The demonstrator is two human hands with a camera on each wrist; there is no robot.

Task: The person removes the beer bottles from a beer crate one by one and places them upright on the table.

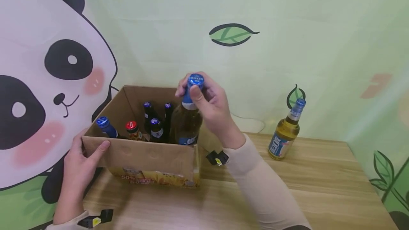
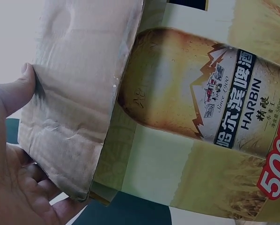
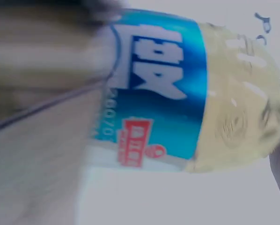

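My right hand (image 1: 215, 100) grips the neck of a beer bottle (image 1: 186, 123) with a blue cap, thumb toward me. The bottle stands upright at the right end of an open cardboard box (image 1: 143, 155), its lower part hidden behind the front flap. Its blue label fills much of the right wrist view, blurred at the left. My left hand (image 1: 81, 162) holds the box's front left corner, thumb on the flap (image 2: 79, 93) and fingers beneath. Inside the box are a blue-capped bottle (image 1: 107, 127), a red-capped bottle (image 1: 132, 129) and several dark bottles (image 1: 156, 130).
Another blue-capped beer bottle (image 1: 283, 130) stands on the wooden table (image 1: 319, 173), right of the box. Behind the table hangs a green backdrop (image 1: 166, 38) with a large panda print. A thin cable (image 1: 260, 120) runs along the table's back edge.
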